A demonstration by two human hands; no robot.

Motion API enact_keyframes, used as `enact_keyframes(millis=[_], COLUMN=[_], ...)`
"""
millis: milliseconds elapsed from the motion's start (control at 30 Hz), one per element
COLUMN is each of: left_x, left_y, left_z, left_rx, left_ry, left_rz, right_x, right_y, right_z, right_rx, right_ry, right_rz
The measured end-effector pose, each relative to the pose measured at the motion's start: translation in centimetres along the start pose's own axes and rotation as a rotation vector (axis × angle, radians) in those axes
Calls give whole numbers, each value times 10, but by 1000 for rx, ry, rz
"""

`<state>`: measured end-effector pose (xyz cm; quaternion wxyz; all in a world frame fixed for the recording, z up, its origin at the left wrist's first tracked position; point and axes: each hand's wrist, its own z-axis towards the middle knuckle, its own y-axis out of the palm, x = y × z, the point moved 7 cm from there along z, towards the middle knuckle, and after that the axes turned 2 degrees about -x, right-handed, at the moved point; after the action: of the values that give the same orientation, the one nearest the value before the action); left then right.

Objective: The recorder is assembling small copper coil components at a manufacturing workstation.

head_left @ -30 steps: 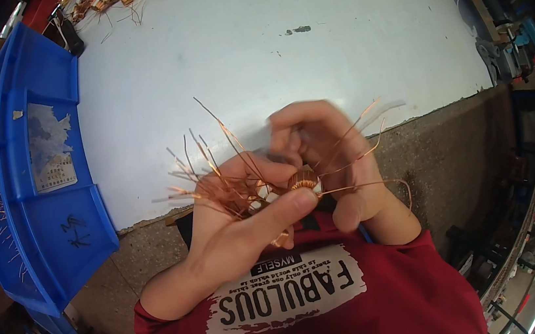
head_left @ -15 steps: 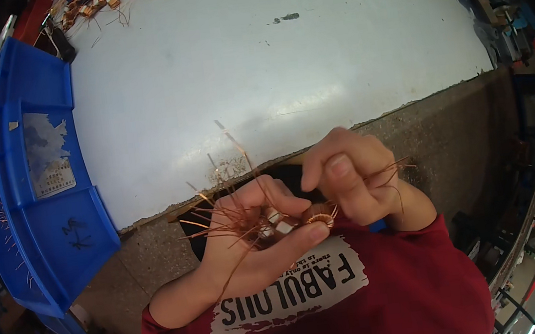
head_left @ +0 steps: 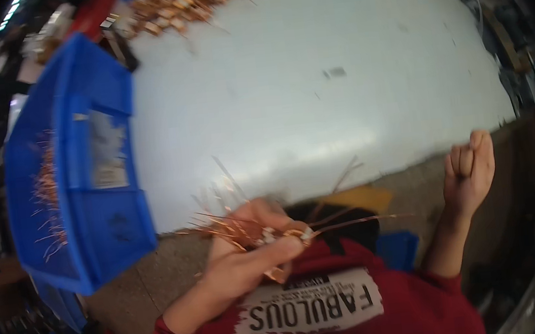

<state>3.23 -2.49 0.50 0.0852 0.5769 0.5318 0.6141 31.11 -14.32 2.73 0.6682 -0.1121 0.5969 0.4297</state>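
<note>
Copper coil (head_left: 269,236) in left hand (head_left: 251,254)

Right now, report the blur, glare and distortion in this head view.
Head view: fisheye bends the white table edge and leaves black corners; soft glare sits on the tabletop near its front edge; motion blur smears the left hand, its copper wire coils and the raised right hand; the blue bin is sharper.

A small workshop for assembling electrical parts: a wide white table (head_left: 338,93), blue plastic bins (head_left: 87,207) bristling with copper wire, and a heap of copper coils (head_left: 196,0) at its far edge.
</note>
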Motion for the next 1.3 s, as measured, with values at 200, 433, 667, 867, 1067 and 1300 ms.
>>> enact_keyframes(millis=[200,433,667,867,1067,1300], left_x=[29,107,198,262,324,344], left_y=[18,45,81,117,166,181], left_z=[-15,-61,-92,-131,-177,-192], left_rx=[74,94,166,242,243,390], left_ry=[-1,303,715,1018,1253,1384], left_rz=[141,318,547,858,1057,1044], right_x=[19,20,20,31,36,35], right_y=[-15,6,7,4,-2,1], right_z=[-10,-3,-3,-5,-5,-5], right_rx=[127,88,60,61,45,21], right_ry=[-12,-3,-8,45,66,60], right_rz=[-95,-51,-33,-30,-37,-70])
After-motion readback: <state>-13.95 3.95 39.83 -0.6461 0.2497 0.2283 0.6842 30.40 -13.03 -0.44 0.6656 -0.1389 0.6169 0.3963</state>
